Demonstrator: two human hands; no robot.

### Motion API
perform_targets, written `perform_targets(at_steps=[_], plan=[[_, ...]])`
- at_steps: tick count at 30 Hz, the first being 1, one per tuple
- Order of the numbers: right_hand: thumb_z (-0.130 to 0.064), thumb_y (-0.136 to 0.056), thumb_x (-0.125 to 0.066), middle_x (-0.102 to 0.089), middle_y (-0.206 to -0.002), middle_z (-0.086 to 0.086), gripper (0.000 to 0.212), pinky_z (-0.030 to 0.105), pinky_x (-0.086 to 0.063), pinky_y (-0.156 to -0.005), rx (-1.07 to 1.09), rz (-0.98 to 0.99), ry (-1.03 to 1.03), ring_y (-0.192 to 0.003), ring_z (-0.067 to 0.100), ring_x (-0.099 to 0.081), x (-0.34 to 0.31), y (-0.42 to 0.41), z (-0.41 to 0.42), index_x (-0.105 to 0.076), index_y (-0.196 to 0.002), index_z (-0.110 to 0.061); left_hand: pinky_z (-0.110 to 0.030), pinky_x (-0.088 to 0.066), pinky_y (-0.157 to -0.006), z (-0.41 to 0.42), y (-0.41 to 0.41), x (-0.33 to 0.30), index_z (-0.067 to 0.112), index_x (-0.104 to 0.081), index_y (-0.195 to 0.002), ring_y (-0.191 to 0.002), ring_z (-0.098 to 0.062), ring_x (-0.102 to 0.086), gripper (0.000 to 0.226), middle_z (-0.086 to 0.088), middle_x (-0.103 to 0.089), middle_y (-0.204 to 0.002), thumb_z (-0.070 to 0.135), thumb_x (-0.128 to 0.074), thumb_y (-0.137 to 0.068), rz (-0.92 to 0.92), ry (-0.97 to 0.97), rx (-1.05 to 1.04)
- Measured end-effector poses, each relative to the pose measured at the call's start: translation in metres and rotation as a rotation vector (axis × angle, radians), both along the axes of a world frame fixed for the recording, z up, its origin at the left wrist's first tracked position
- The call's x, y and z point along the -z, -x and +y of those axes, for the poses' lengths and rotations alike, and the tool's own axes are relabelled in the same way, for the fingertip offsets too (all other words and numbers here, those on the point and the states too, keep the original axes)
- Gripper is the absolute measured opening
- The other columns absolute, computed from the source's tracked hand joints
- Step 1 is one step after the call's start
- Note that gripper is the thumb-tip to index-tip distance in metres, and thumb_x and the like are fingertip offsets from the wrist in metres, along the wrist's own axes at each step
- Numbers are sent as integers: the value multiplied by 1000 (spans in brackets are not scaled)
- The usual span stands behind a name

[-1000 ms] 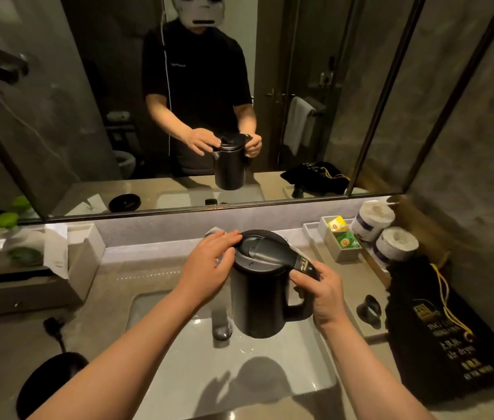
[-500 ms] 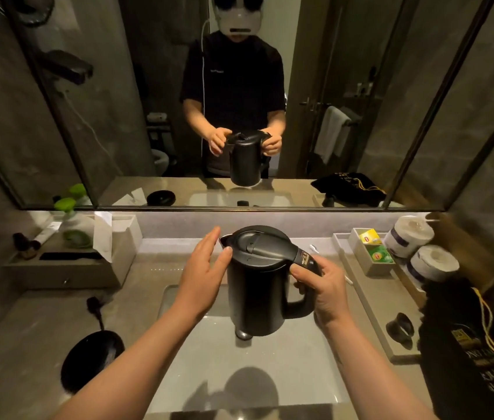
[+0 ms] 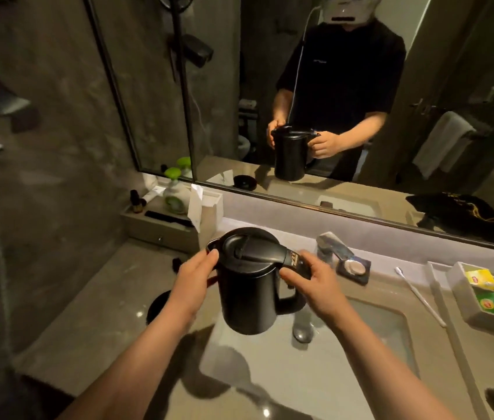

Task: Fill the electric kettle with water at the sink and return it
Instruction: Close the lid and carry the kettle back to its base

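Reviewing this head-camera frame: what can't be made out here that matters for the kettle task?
- Water level: the kettle is opaque and its lid shut.
- Kettle base: mostly hidden behind the left hand and forearm.
- Tap spout: blurred, so any flow can't be told.
- Right hand: covers the handle top, so any switch is hidden.

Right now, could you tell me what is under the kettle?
The kettle hangs in both hands over the sink edge and counter. Left of it lies its round black base, mostly hidden by the left hand.
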State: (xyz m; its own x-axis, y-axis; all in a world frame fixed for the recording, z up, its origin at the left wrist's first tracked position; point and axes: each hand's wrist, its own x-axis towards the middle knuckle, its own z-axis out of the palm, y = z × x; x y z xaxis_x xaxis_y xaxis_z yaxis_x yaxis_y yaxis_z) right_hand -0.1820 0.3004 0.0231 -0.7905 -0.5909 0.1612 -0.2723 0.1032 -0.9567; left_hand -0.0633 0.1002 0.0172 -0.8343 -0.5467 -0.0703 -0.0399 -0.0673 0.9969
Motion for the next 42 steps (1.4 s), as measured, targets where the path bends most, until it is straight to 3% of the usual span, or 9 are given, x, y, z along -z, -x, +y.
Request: perform_targets(at_steps=[2,5,7,10,13,24,29,34,42], plan=[[-15,-85,-74,-64,-82,24,21,41,-50,-69,-66,30,-74,-73,17,-56,4,-5,-23,-65,-98,-2,-29,-45,-80,-18,-17,5,35,-68,-112,-100,-5,-63,27,13,-71,-108,35,-46,-96,-19,-8,-75],[-16,-85,-73,-64,-80,9,14,28,-46,-67,-166,44,-133,-72,8,-53,13,-12,-59,-66,-96,-11,-33,-47,-83,-43,-42,10,37,-69,-106,-100,-8,-65,25,11,-72,-106,34,-48,-95,-34,-4,-142],[-18,-86,-73,-63,-81,9,15,24,-43,-66,-225,35,-165,-72,6,-52,19,-15,-83,-65,-96,-11,-26,-48,-80,-57,-55,13,38,-71,-102,-99,-6,-65,25,12,-72,-104,29,-48,-96,-23,0,-197],[-20,-86,-72,-61,-79,-5,11,14,-43,-64,-319,41,-180,-67,-4,-53,28,-15,-114,-65,-94,-20,-14,-48,-71,-76,-70,19,36,-70,-98,-95,1,-65,25,17,-72,-100,25,-48,-97,-22,-38,-267],[-27,-87,-71,-63,-82,-6,15,10,-44,-65,-366,42,-216,-69,-6,-56,39,-15,-139,-65,-100,-23,-24,-47,-83,-93,-78,30,35,-68,-102,-98,1,-63,22,16,-72,-102,25,-48,-97,-54,-63,-315],[-22,-87,-71,-59,-82,-14,19,11,-42,-67,-407,37,-245,-71,-9,-57,65,-16,-175,-59,-96,-34,-29,-47,-83,-128,-79,62,42,-70,-95,-98,-1,-64,27,18,-72,-101,23,-50,-96,-81,-85,-347],[-24,-87,-70,-60,-82,-14,22,6,-41,-66,-394,30,-245,-72,-11,-56,70,-16,-178,-58,-95,-40,-30,-47,-84,-131,-79,69,39,-70,-100,-104,-6,-63,24,13,-71,-107,25,-51,-95,-90,-84,-363],[-18,-88,-69,-63,-77,-34,25,4,-41,-66,-418,31,-237,-72,-12,-56,69,-13,-176,-57,-92,-40,-29,-47,-85,-129,-79,72,41,-69,-101,-102,-3,-63,25,16,-71,-106,25,-51,-95,-86,-81,-355],[-20,-88,-70,-60,-84,-9,19,9,-41,-65,-425,-16,-244,-70,-7,-55,87,-8,-171,-61,-103,-27,-28,-47,-87,-123,-78,77,42,-67,-102,-101,0,-62,26,14,-70,-107,24,-49,-96,-116,-77,-318]])
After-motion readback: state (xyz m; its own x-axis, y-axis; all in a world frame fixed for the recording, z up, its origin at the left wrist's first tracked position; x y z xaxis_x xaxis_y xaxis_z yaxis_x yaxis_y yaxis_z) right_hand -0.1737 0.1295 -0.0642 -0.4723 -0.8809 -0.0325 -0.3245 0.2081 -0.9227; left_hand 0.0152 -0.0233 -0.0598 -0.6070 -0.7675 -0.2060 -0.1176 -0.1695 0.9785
